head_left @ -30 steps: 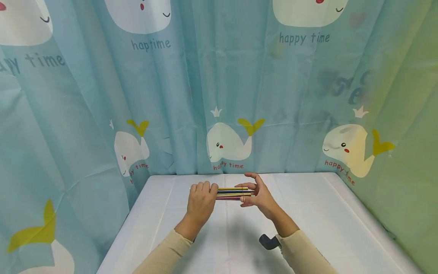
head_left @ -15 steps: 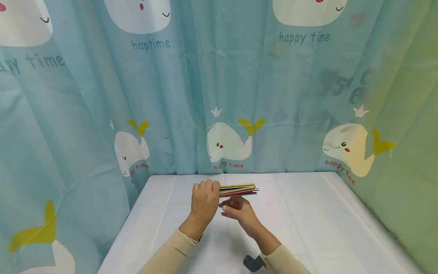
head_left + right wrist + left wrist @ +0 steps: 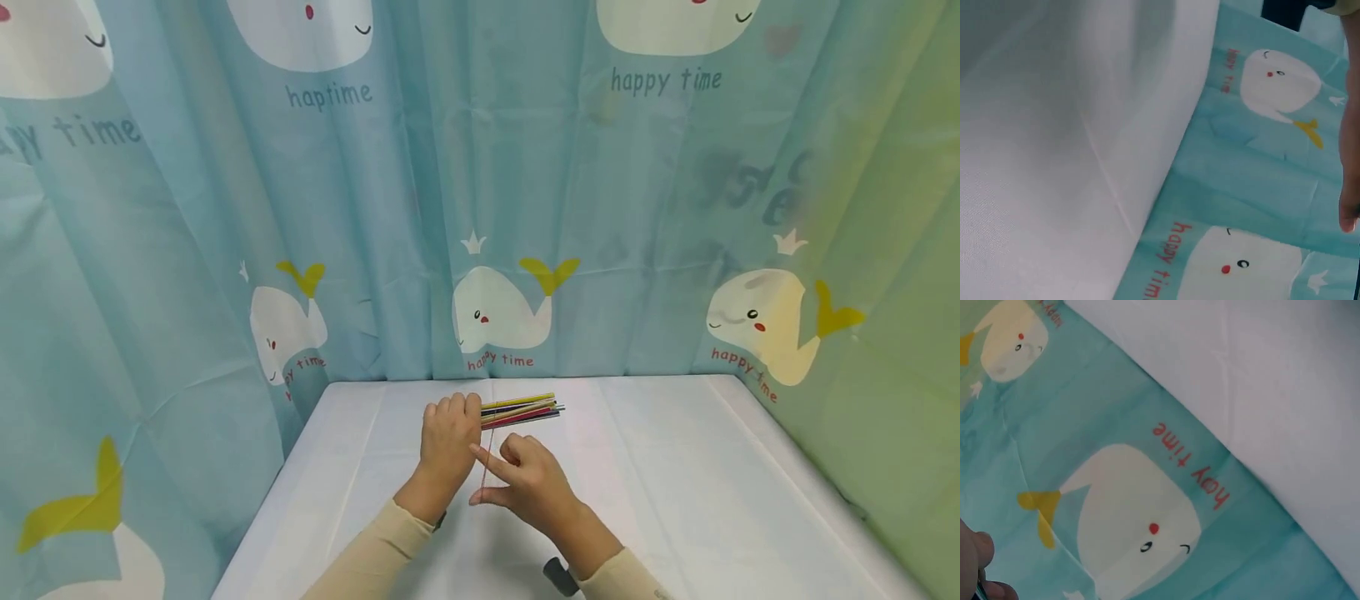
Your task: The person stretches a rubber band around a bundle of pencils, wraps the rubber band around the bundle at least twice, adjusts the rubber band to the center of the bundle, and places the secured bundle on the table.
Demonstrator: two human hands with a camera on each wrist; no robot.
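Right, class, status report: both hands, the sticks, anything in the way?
Left hand grips the coloured sticks. Right hand stretches a thin band below them. Nothing blocking.

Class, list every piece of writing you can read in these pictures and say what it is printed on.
"happy time": red, under the whales on the curtain, also at and.
"happy time": grey-blue, upper curtain.
"haptime": the same print, with a fold hiding some letters.
Dark letters at upper right: too blurred to read.
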